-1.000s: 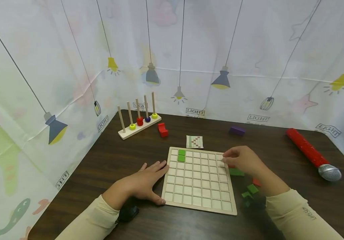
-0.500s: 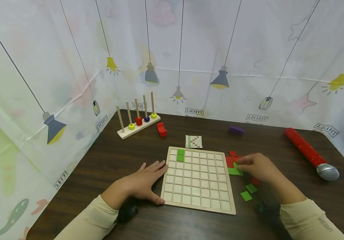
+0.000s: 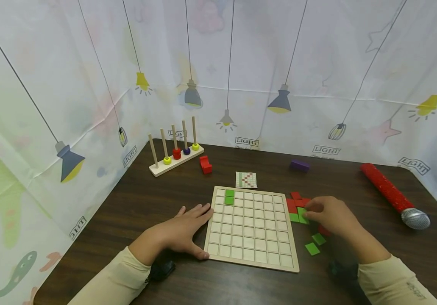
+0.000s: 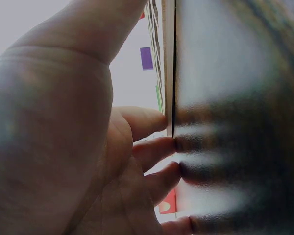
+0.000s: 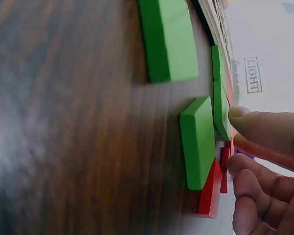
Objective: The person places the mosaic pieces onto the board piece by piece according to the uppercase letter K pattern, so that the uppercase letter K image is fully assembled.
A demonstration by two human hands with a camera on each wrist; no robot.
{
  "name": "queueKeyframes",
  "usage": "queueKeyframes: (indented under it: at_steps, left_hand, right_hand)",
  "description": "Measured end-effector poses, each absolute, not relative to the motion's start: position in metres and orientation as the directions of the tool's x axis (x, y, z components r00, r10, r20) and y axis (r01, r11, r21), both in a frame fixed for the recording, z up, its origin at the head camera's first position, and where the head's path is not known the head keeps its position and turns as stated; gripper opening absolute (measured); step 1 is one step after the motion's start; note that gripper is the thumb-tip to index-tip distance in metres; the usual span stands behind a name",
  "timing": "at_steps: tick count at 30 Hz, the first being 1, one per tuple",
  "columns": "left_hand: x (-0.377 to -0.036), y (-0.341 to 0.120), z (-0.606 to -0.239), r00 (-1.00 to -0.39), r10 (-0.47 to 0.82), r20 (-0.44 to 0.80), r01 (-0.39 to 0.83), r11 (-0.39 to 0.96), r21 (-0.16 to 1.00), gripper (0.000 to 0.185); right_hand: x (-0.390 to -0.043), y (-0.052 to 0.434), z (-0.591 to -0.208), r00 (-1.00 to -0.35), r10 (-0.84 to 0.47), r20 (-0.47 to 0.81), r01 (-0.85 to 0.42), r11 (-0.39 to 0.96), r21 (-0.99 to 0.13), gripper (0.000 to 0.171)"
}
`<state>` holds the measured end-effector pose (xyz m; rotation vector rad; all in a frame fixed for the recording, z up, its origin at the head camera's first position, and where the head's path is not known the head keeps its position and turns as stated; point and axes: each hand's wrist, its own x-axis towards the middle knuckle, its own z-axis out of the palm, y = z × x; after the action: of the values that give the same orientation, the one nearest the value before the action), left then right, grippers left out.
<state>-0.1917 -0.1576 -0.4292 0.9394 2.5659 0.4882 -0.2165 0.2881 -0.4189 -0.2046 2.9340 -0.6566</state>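
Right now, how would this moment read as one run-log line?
left hand: flat against grid board left edge | right hand: fingertips on green tile in tile pile beside board | board: two green tiles placed

The right hand's thumb [image 5: 250, 120] seemingly touches a green tile [image 5: 221, 110] beside red tiles [image 5: 211, 193].

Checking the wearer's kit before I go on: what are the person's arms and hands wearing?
Both arms wear long, pale cream sleeves, left sleeve and right sleeve; the right one carries small dark lettering near the cuff, too small to read. A dark object, partly hidden, sits under each wrist. The left hand and right hand are bare: no gloves.
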Motion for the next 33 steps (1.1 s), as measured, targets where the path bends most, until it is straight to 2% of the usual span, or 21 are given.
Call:
queueKeyframes:
  at_steps: [5,15,26,33]
  left_hand:
    - [-0.1923,-0.1575,-0.4296,-0.712,0.669,-0.215,0.543,0.718,0.435,0.118]
    - [-0.1918,-0.1576,-0.4290,-0.714,0.665,-0.218,0.539,0.722,0.434,0.118]
    - [-0.1917,-0.1575,-0.4292,-0.719,0.658,-0.226,0.532,0.729,0.430,0.118]
    - [-0.1916,-0.1567,-0.4275,-0.720,0.654,-0.232,0.531,0.734,0.423,0.119]
  right_hand:
    - [-0.2177,0.2904,-0.4171,-0.981,-0.164,-0.107,-0.102,0.895,-0.433,0.040]
    - [-0.2203,0.2887,-0.4152,-0.979,-0.150,-0.140,-0.065,0.873,-0.483,0.033]
    - [-0.2212,0.2920,-0.4220,-0.987,-0.121,-0.108,-0.047,0.850,-0.525,0.026]
    - [-0.2207,0.2898,-0.4175,-0.991,-0.097,-0.092,-0.023,0.803,-0.596,0.026]
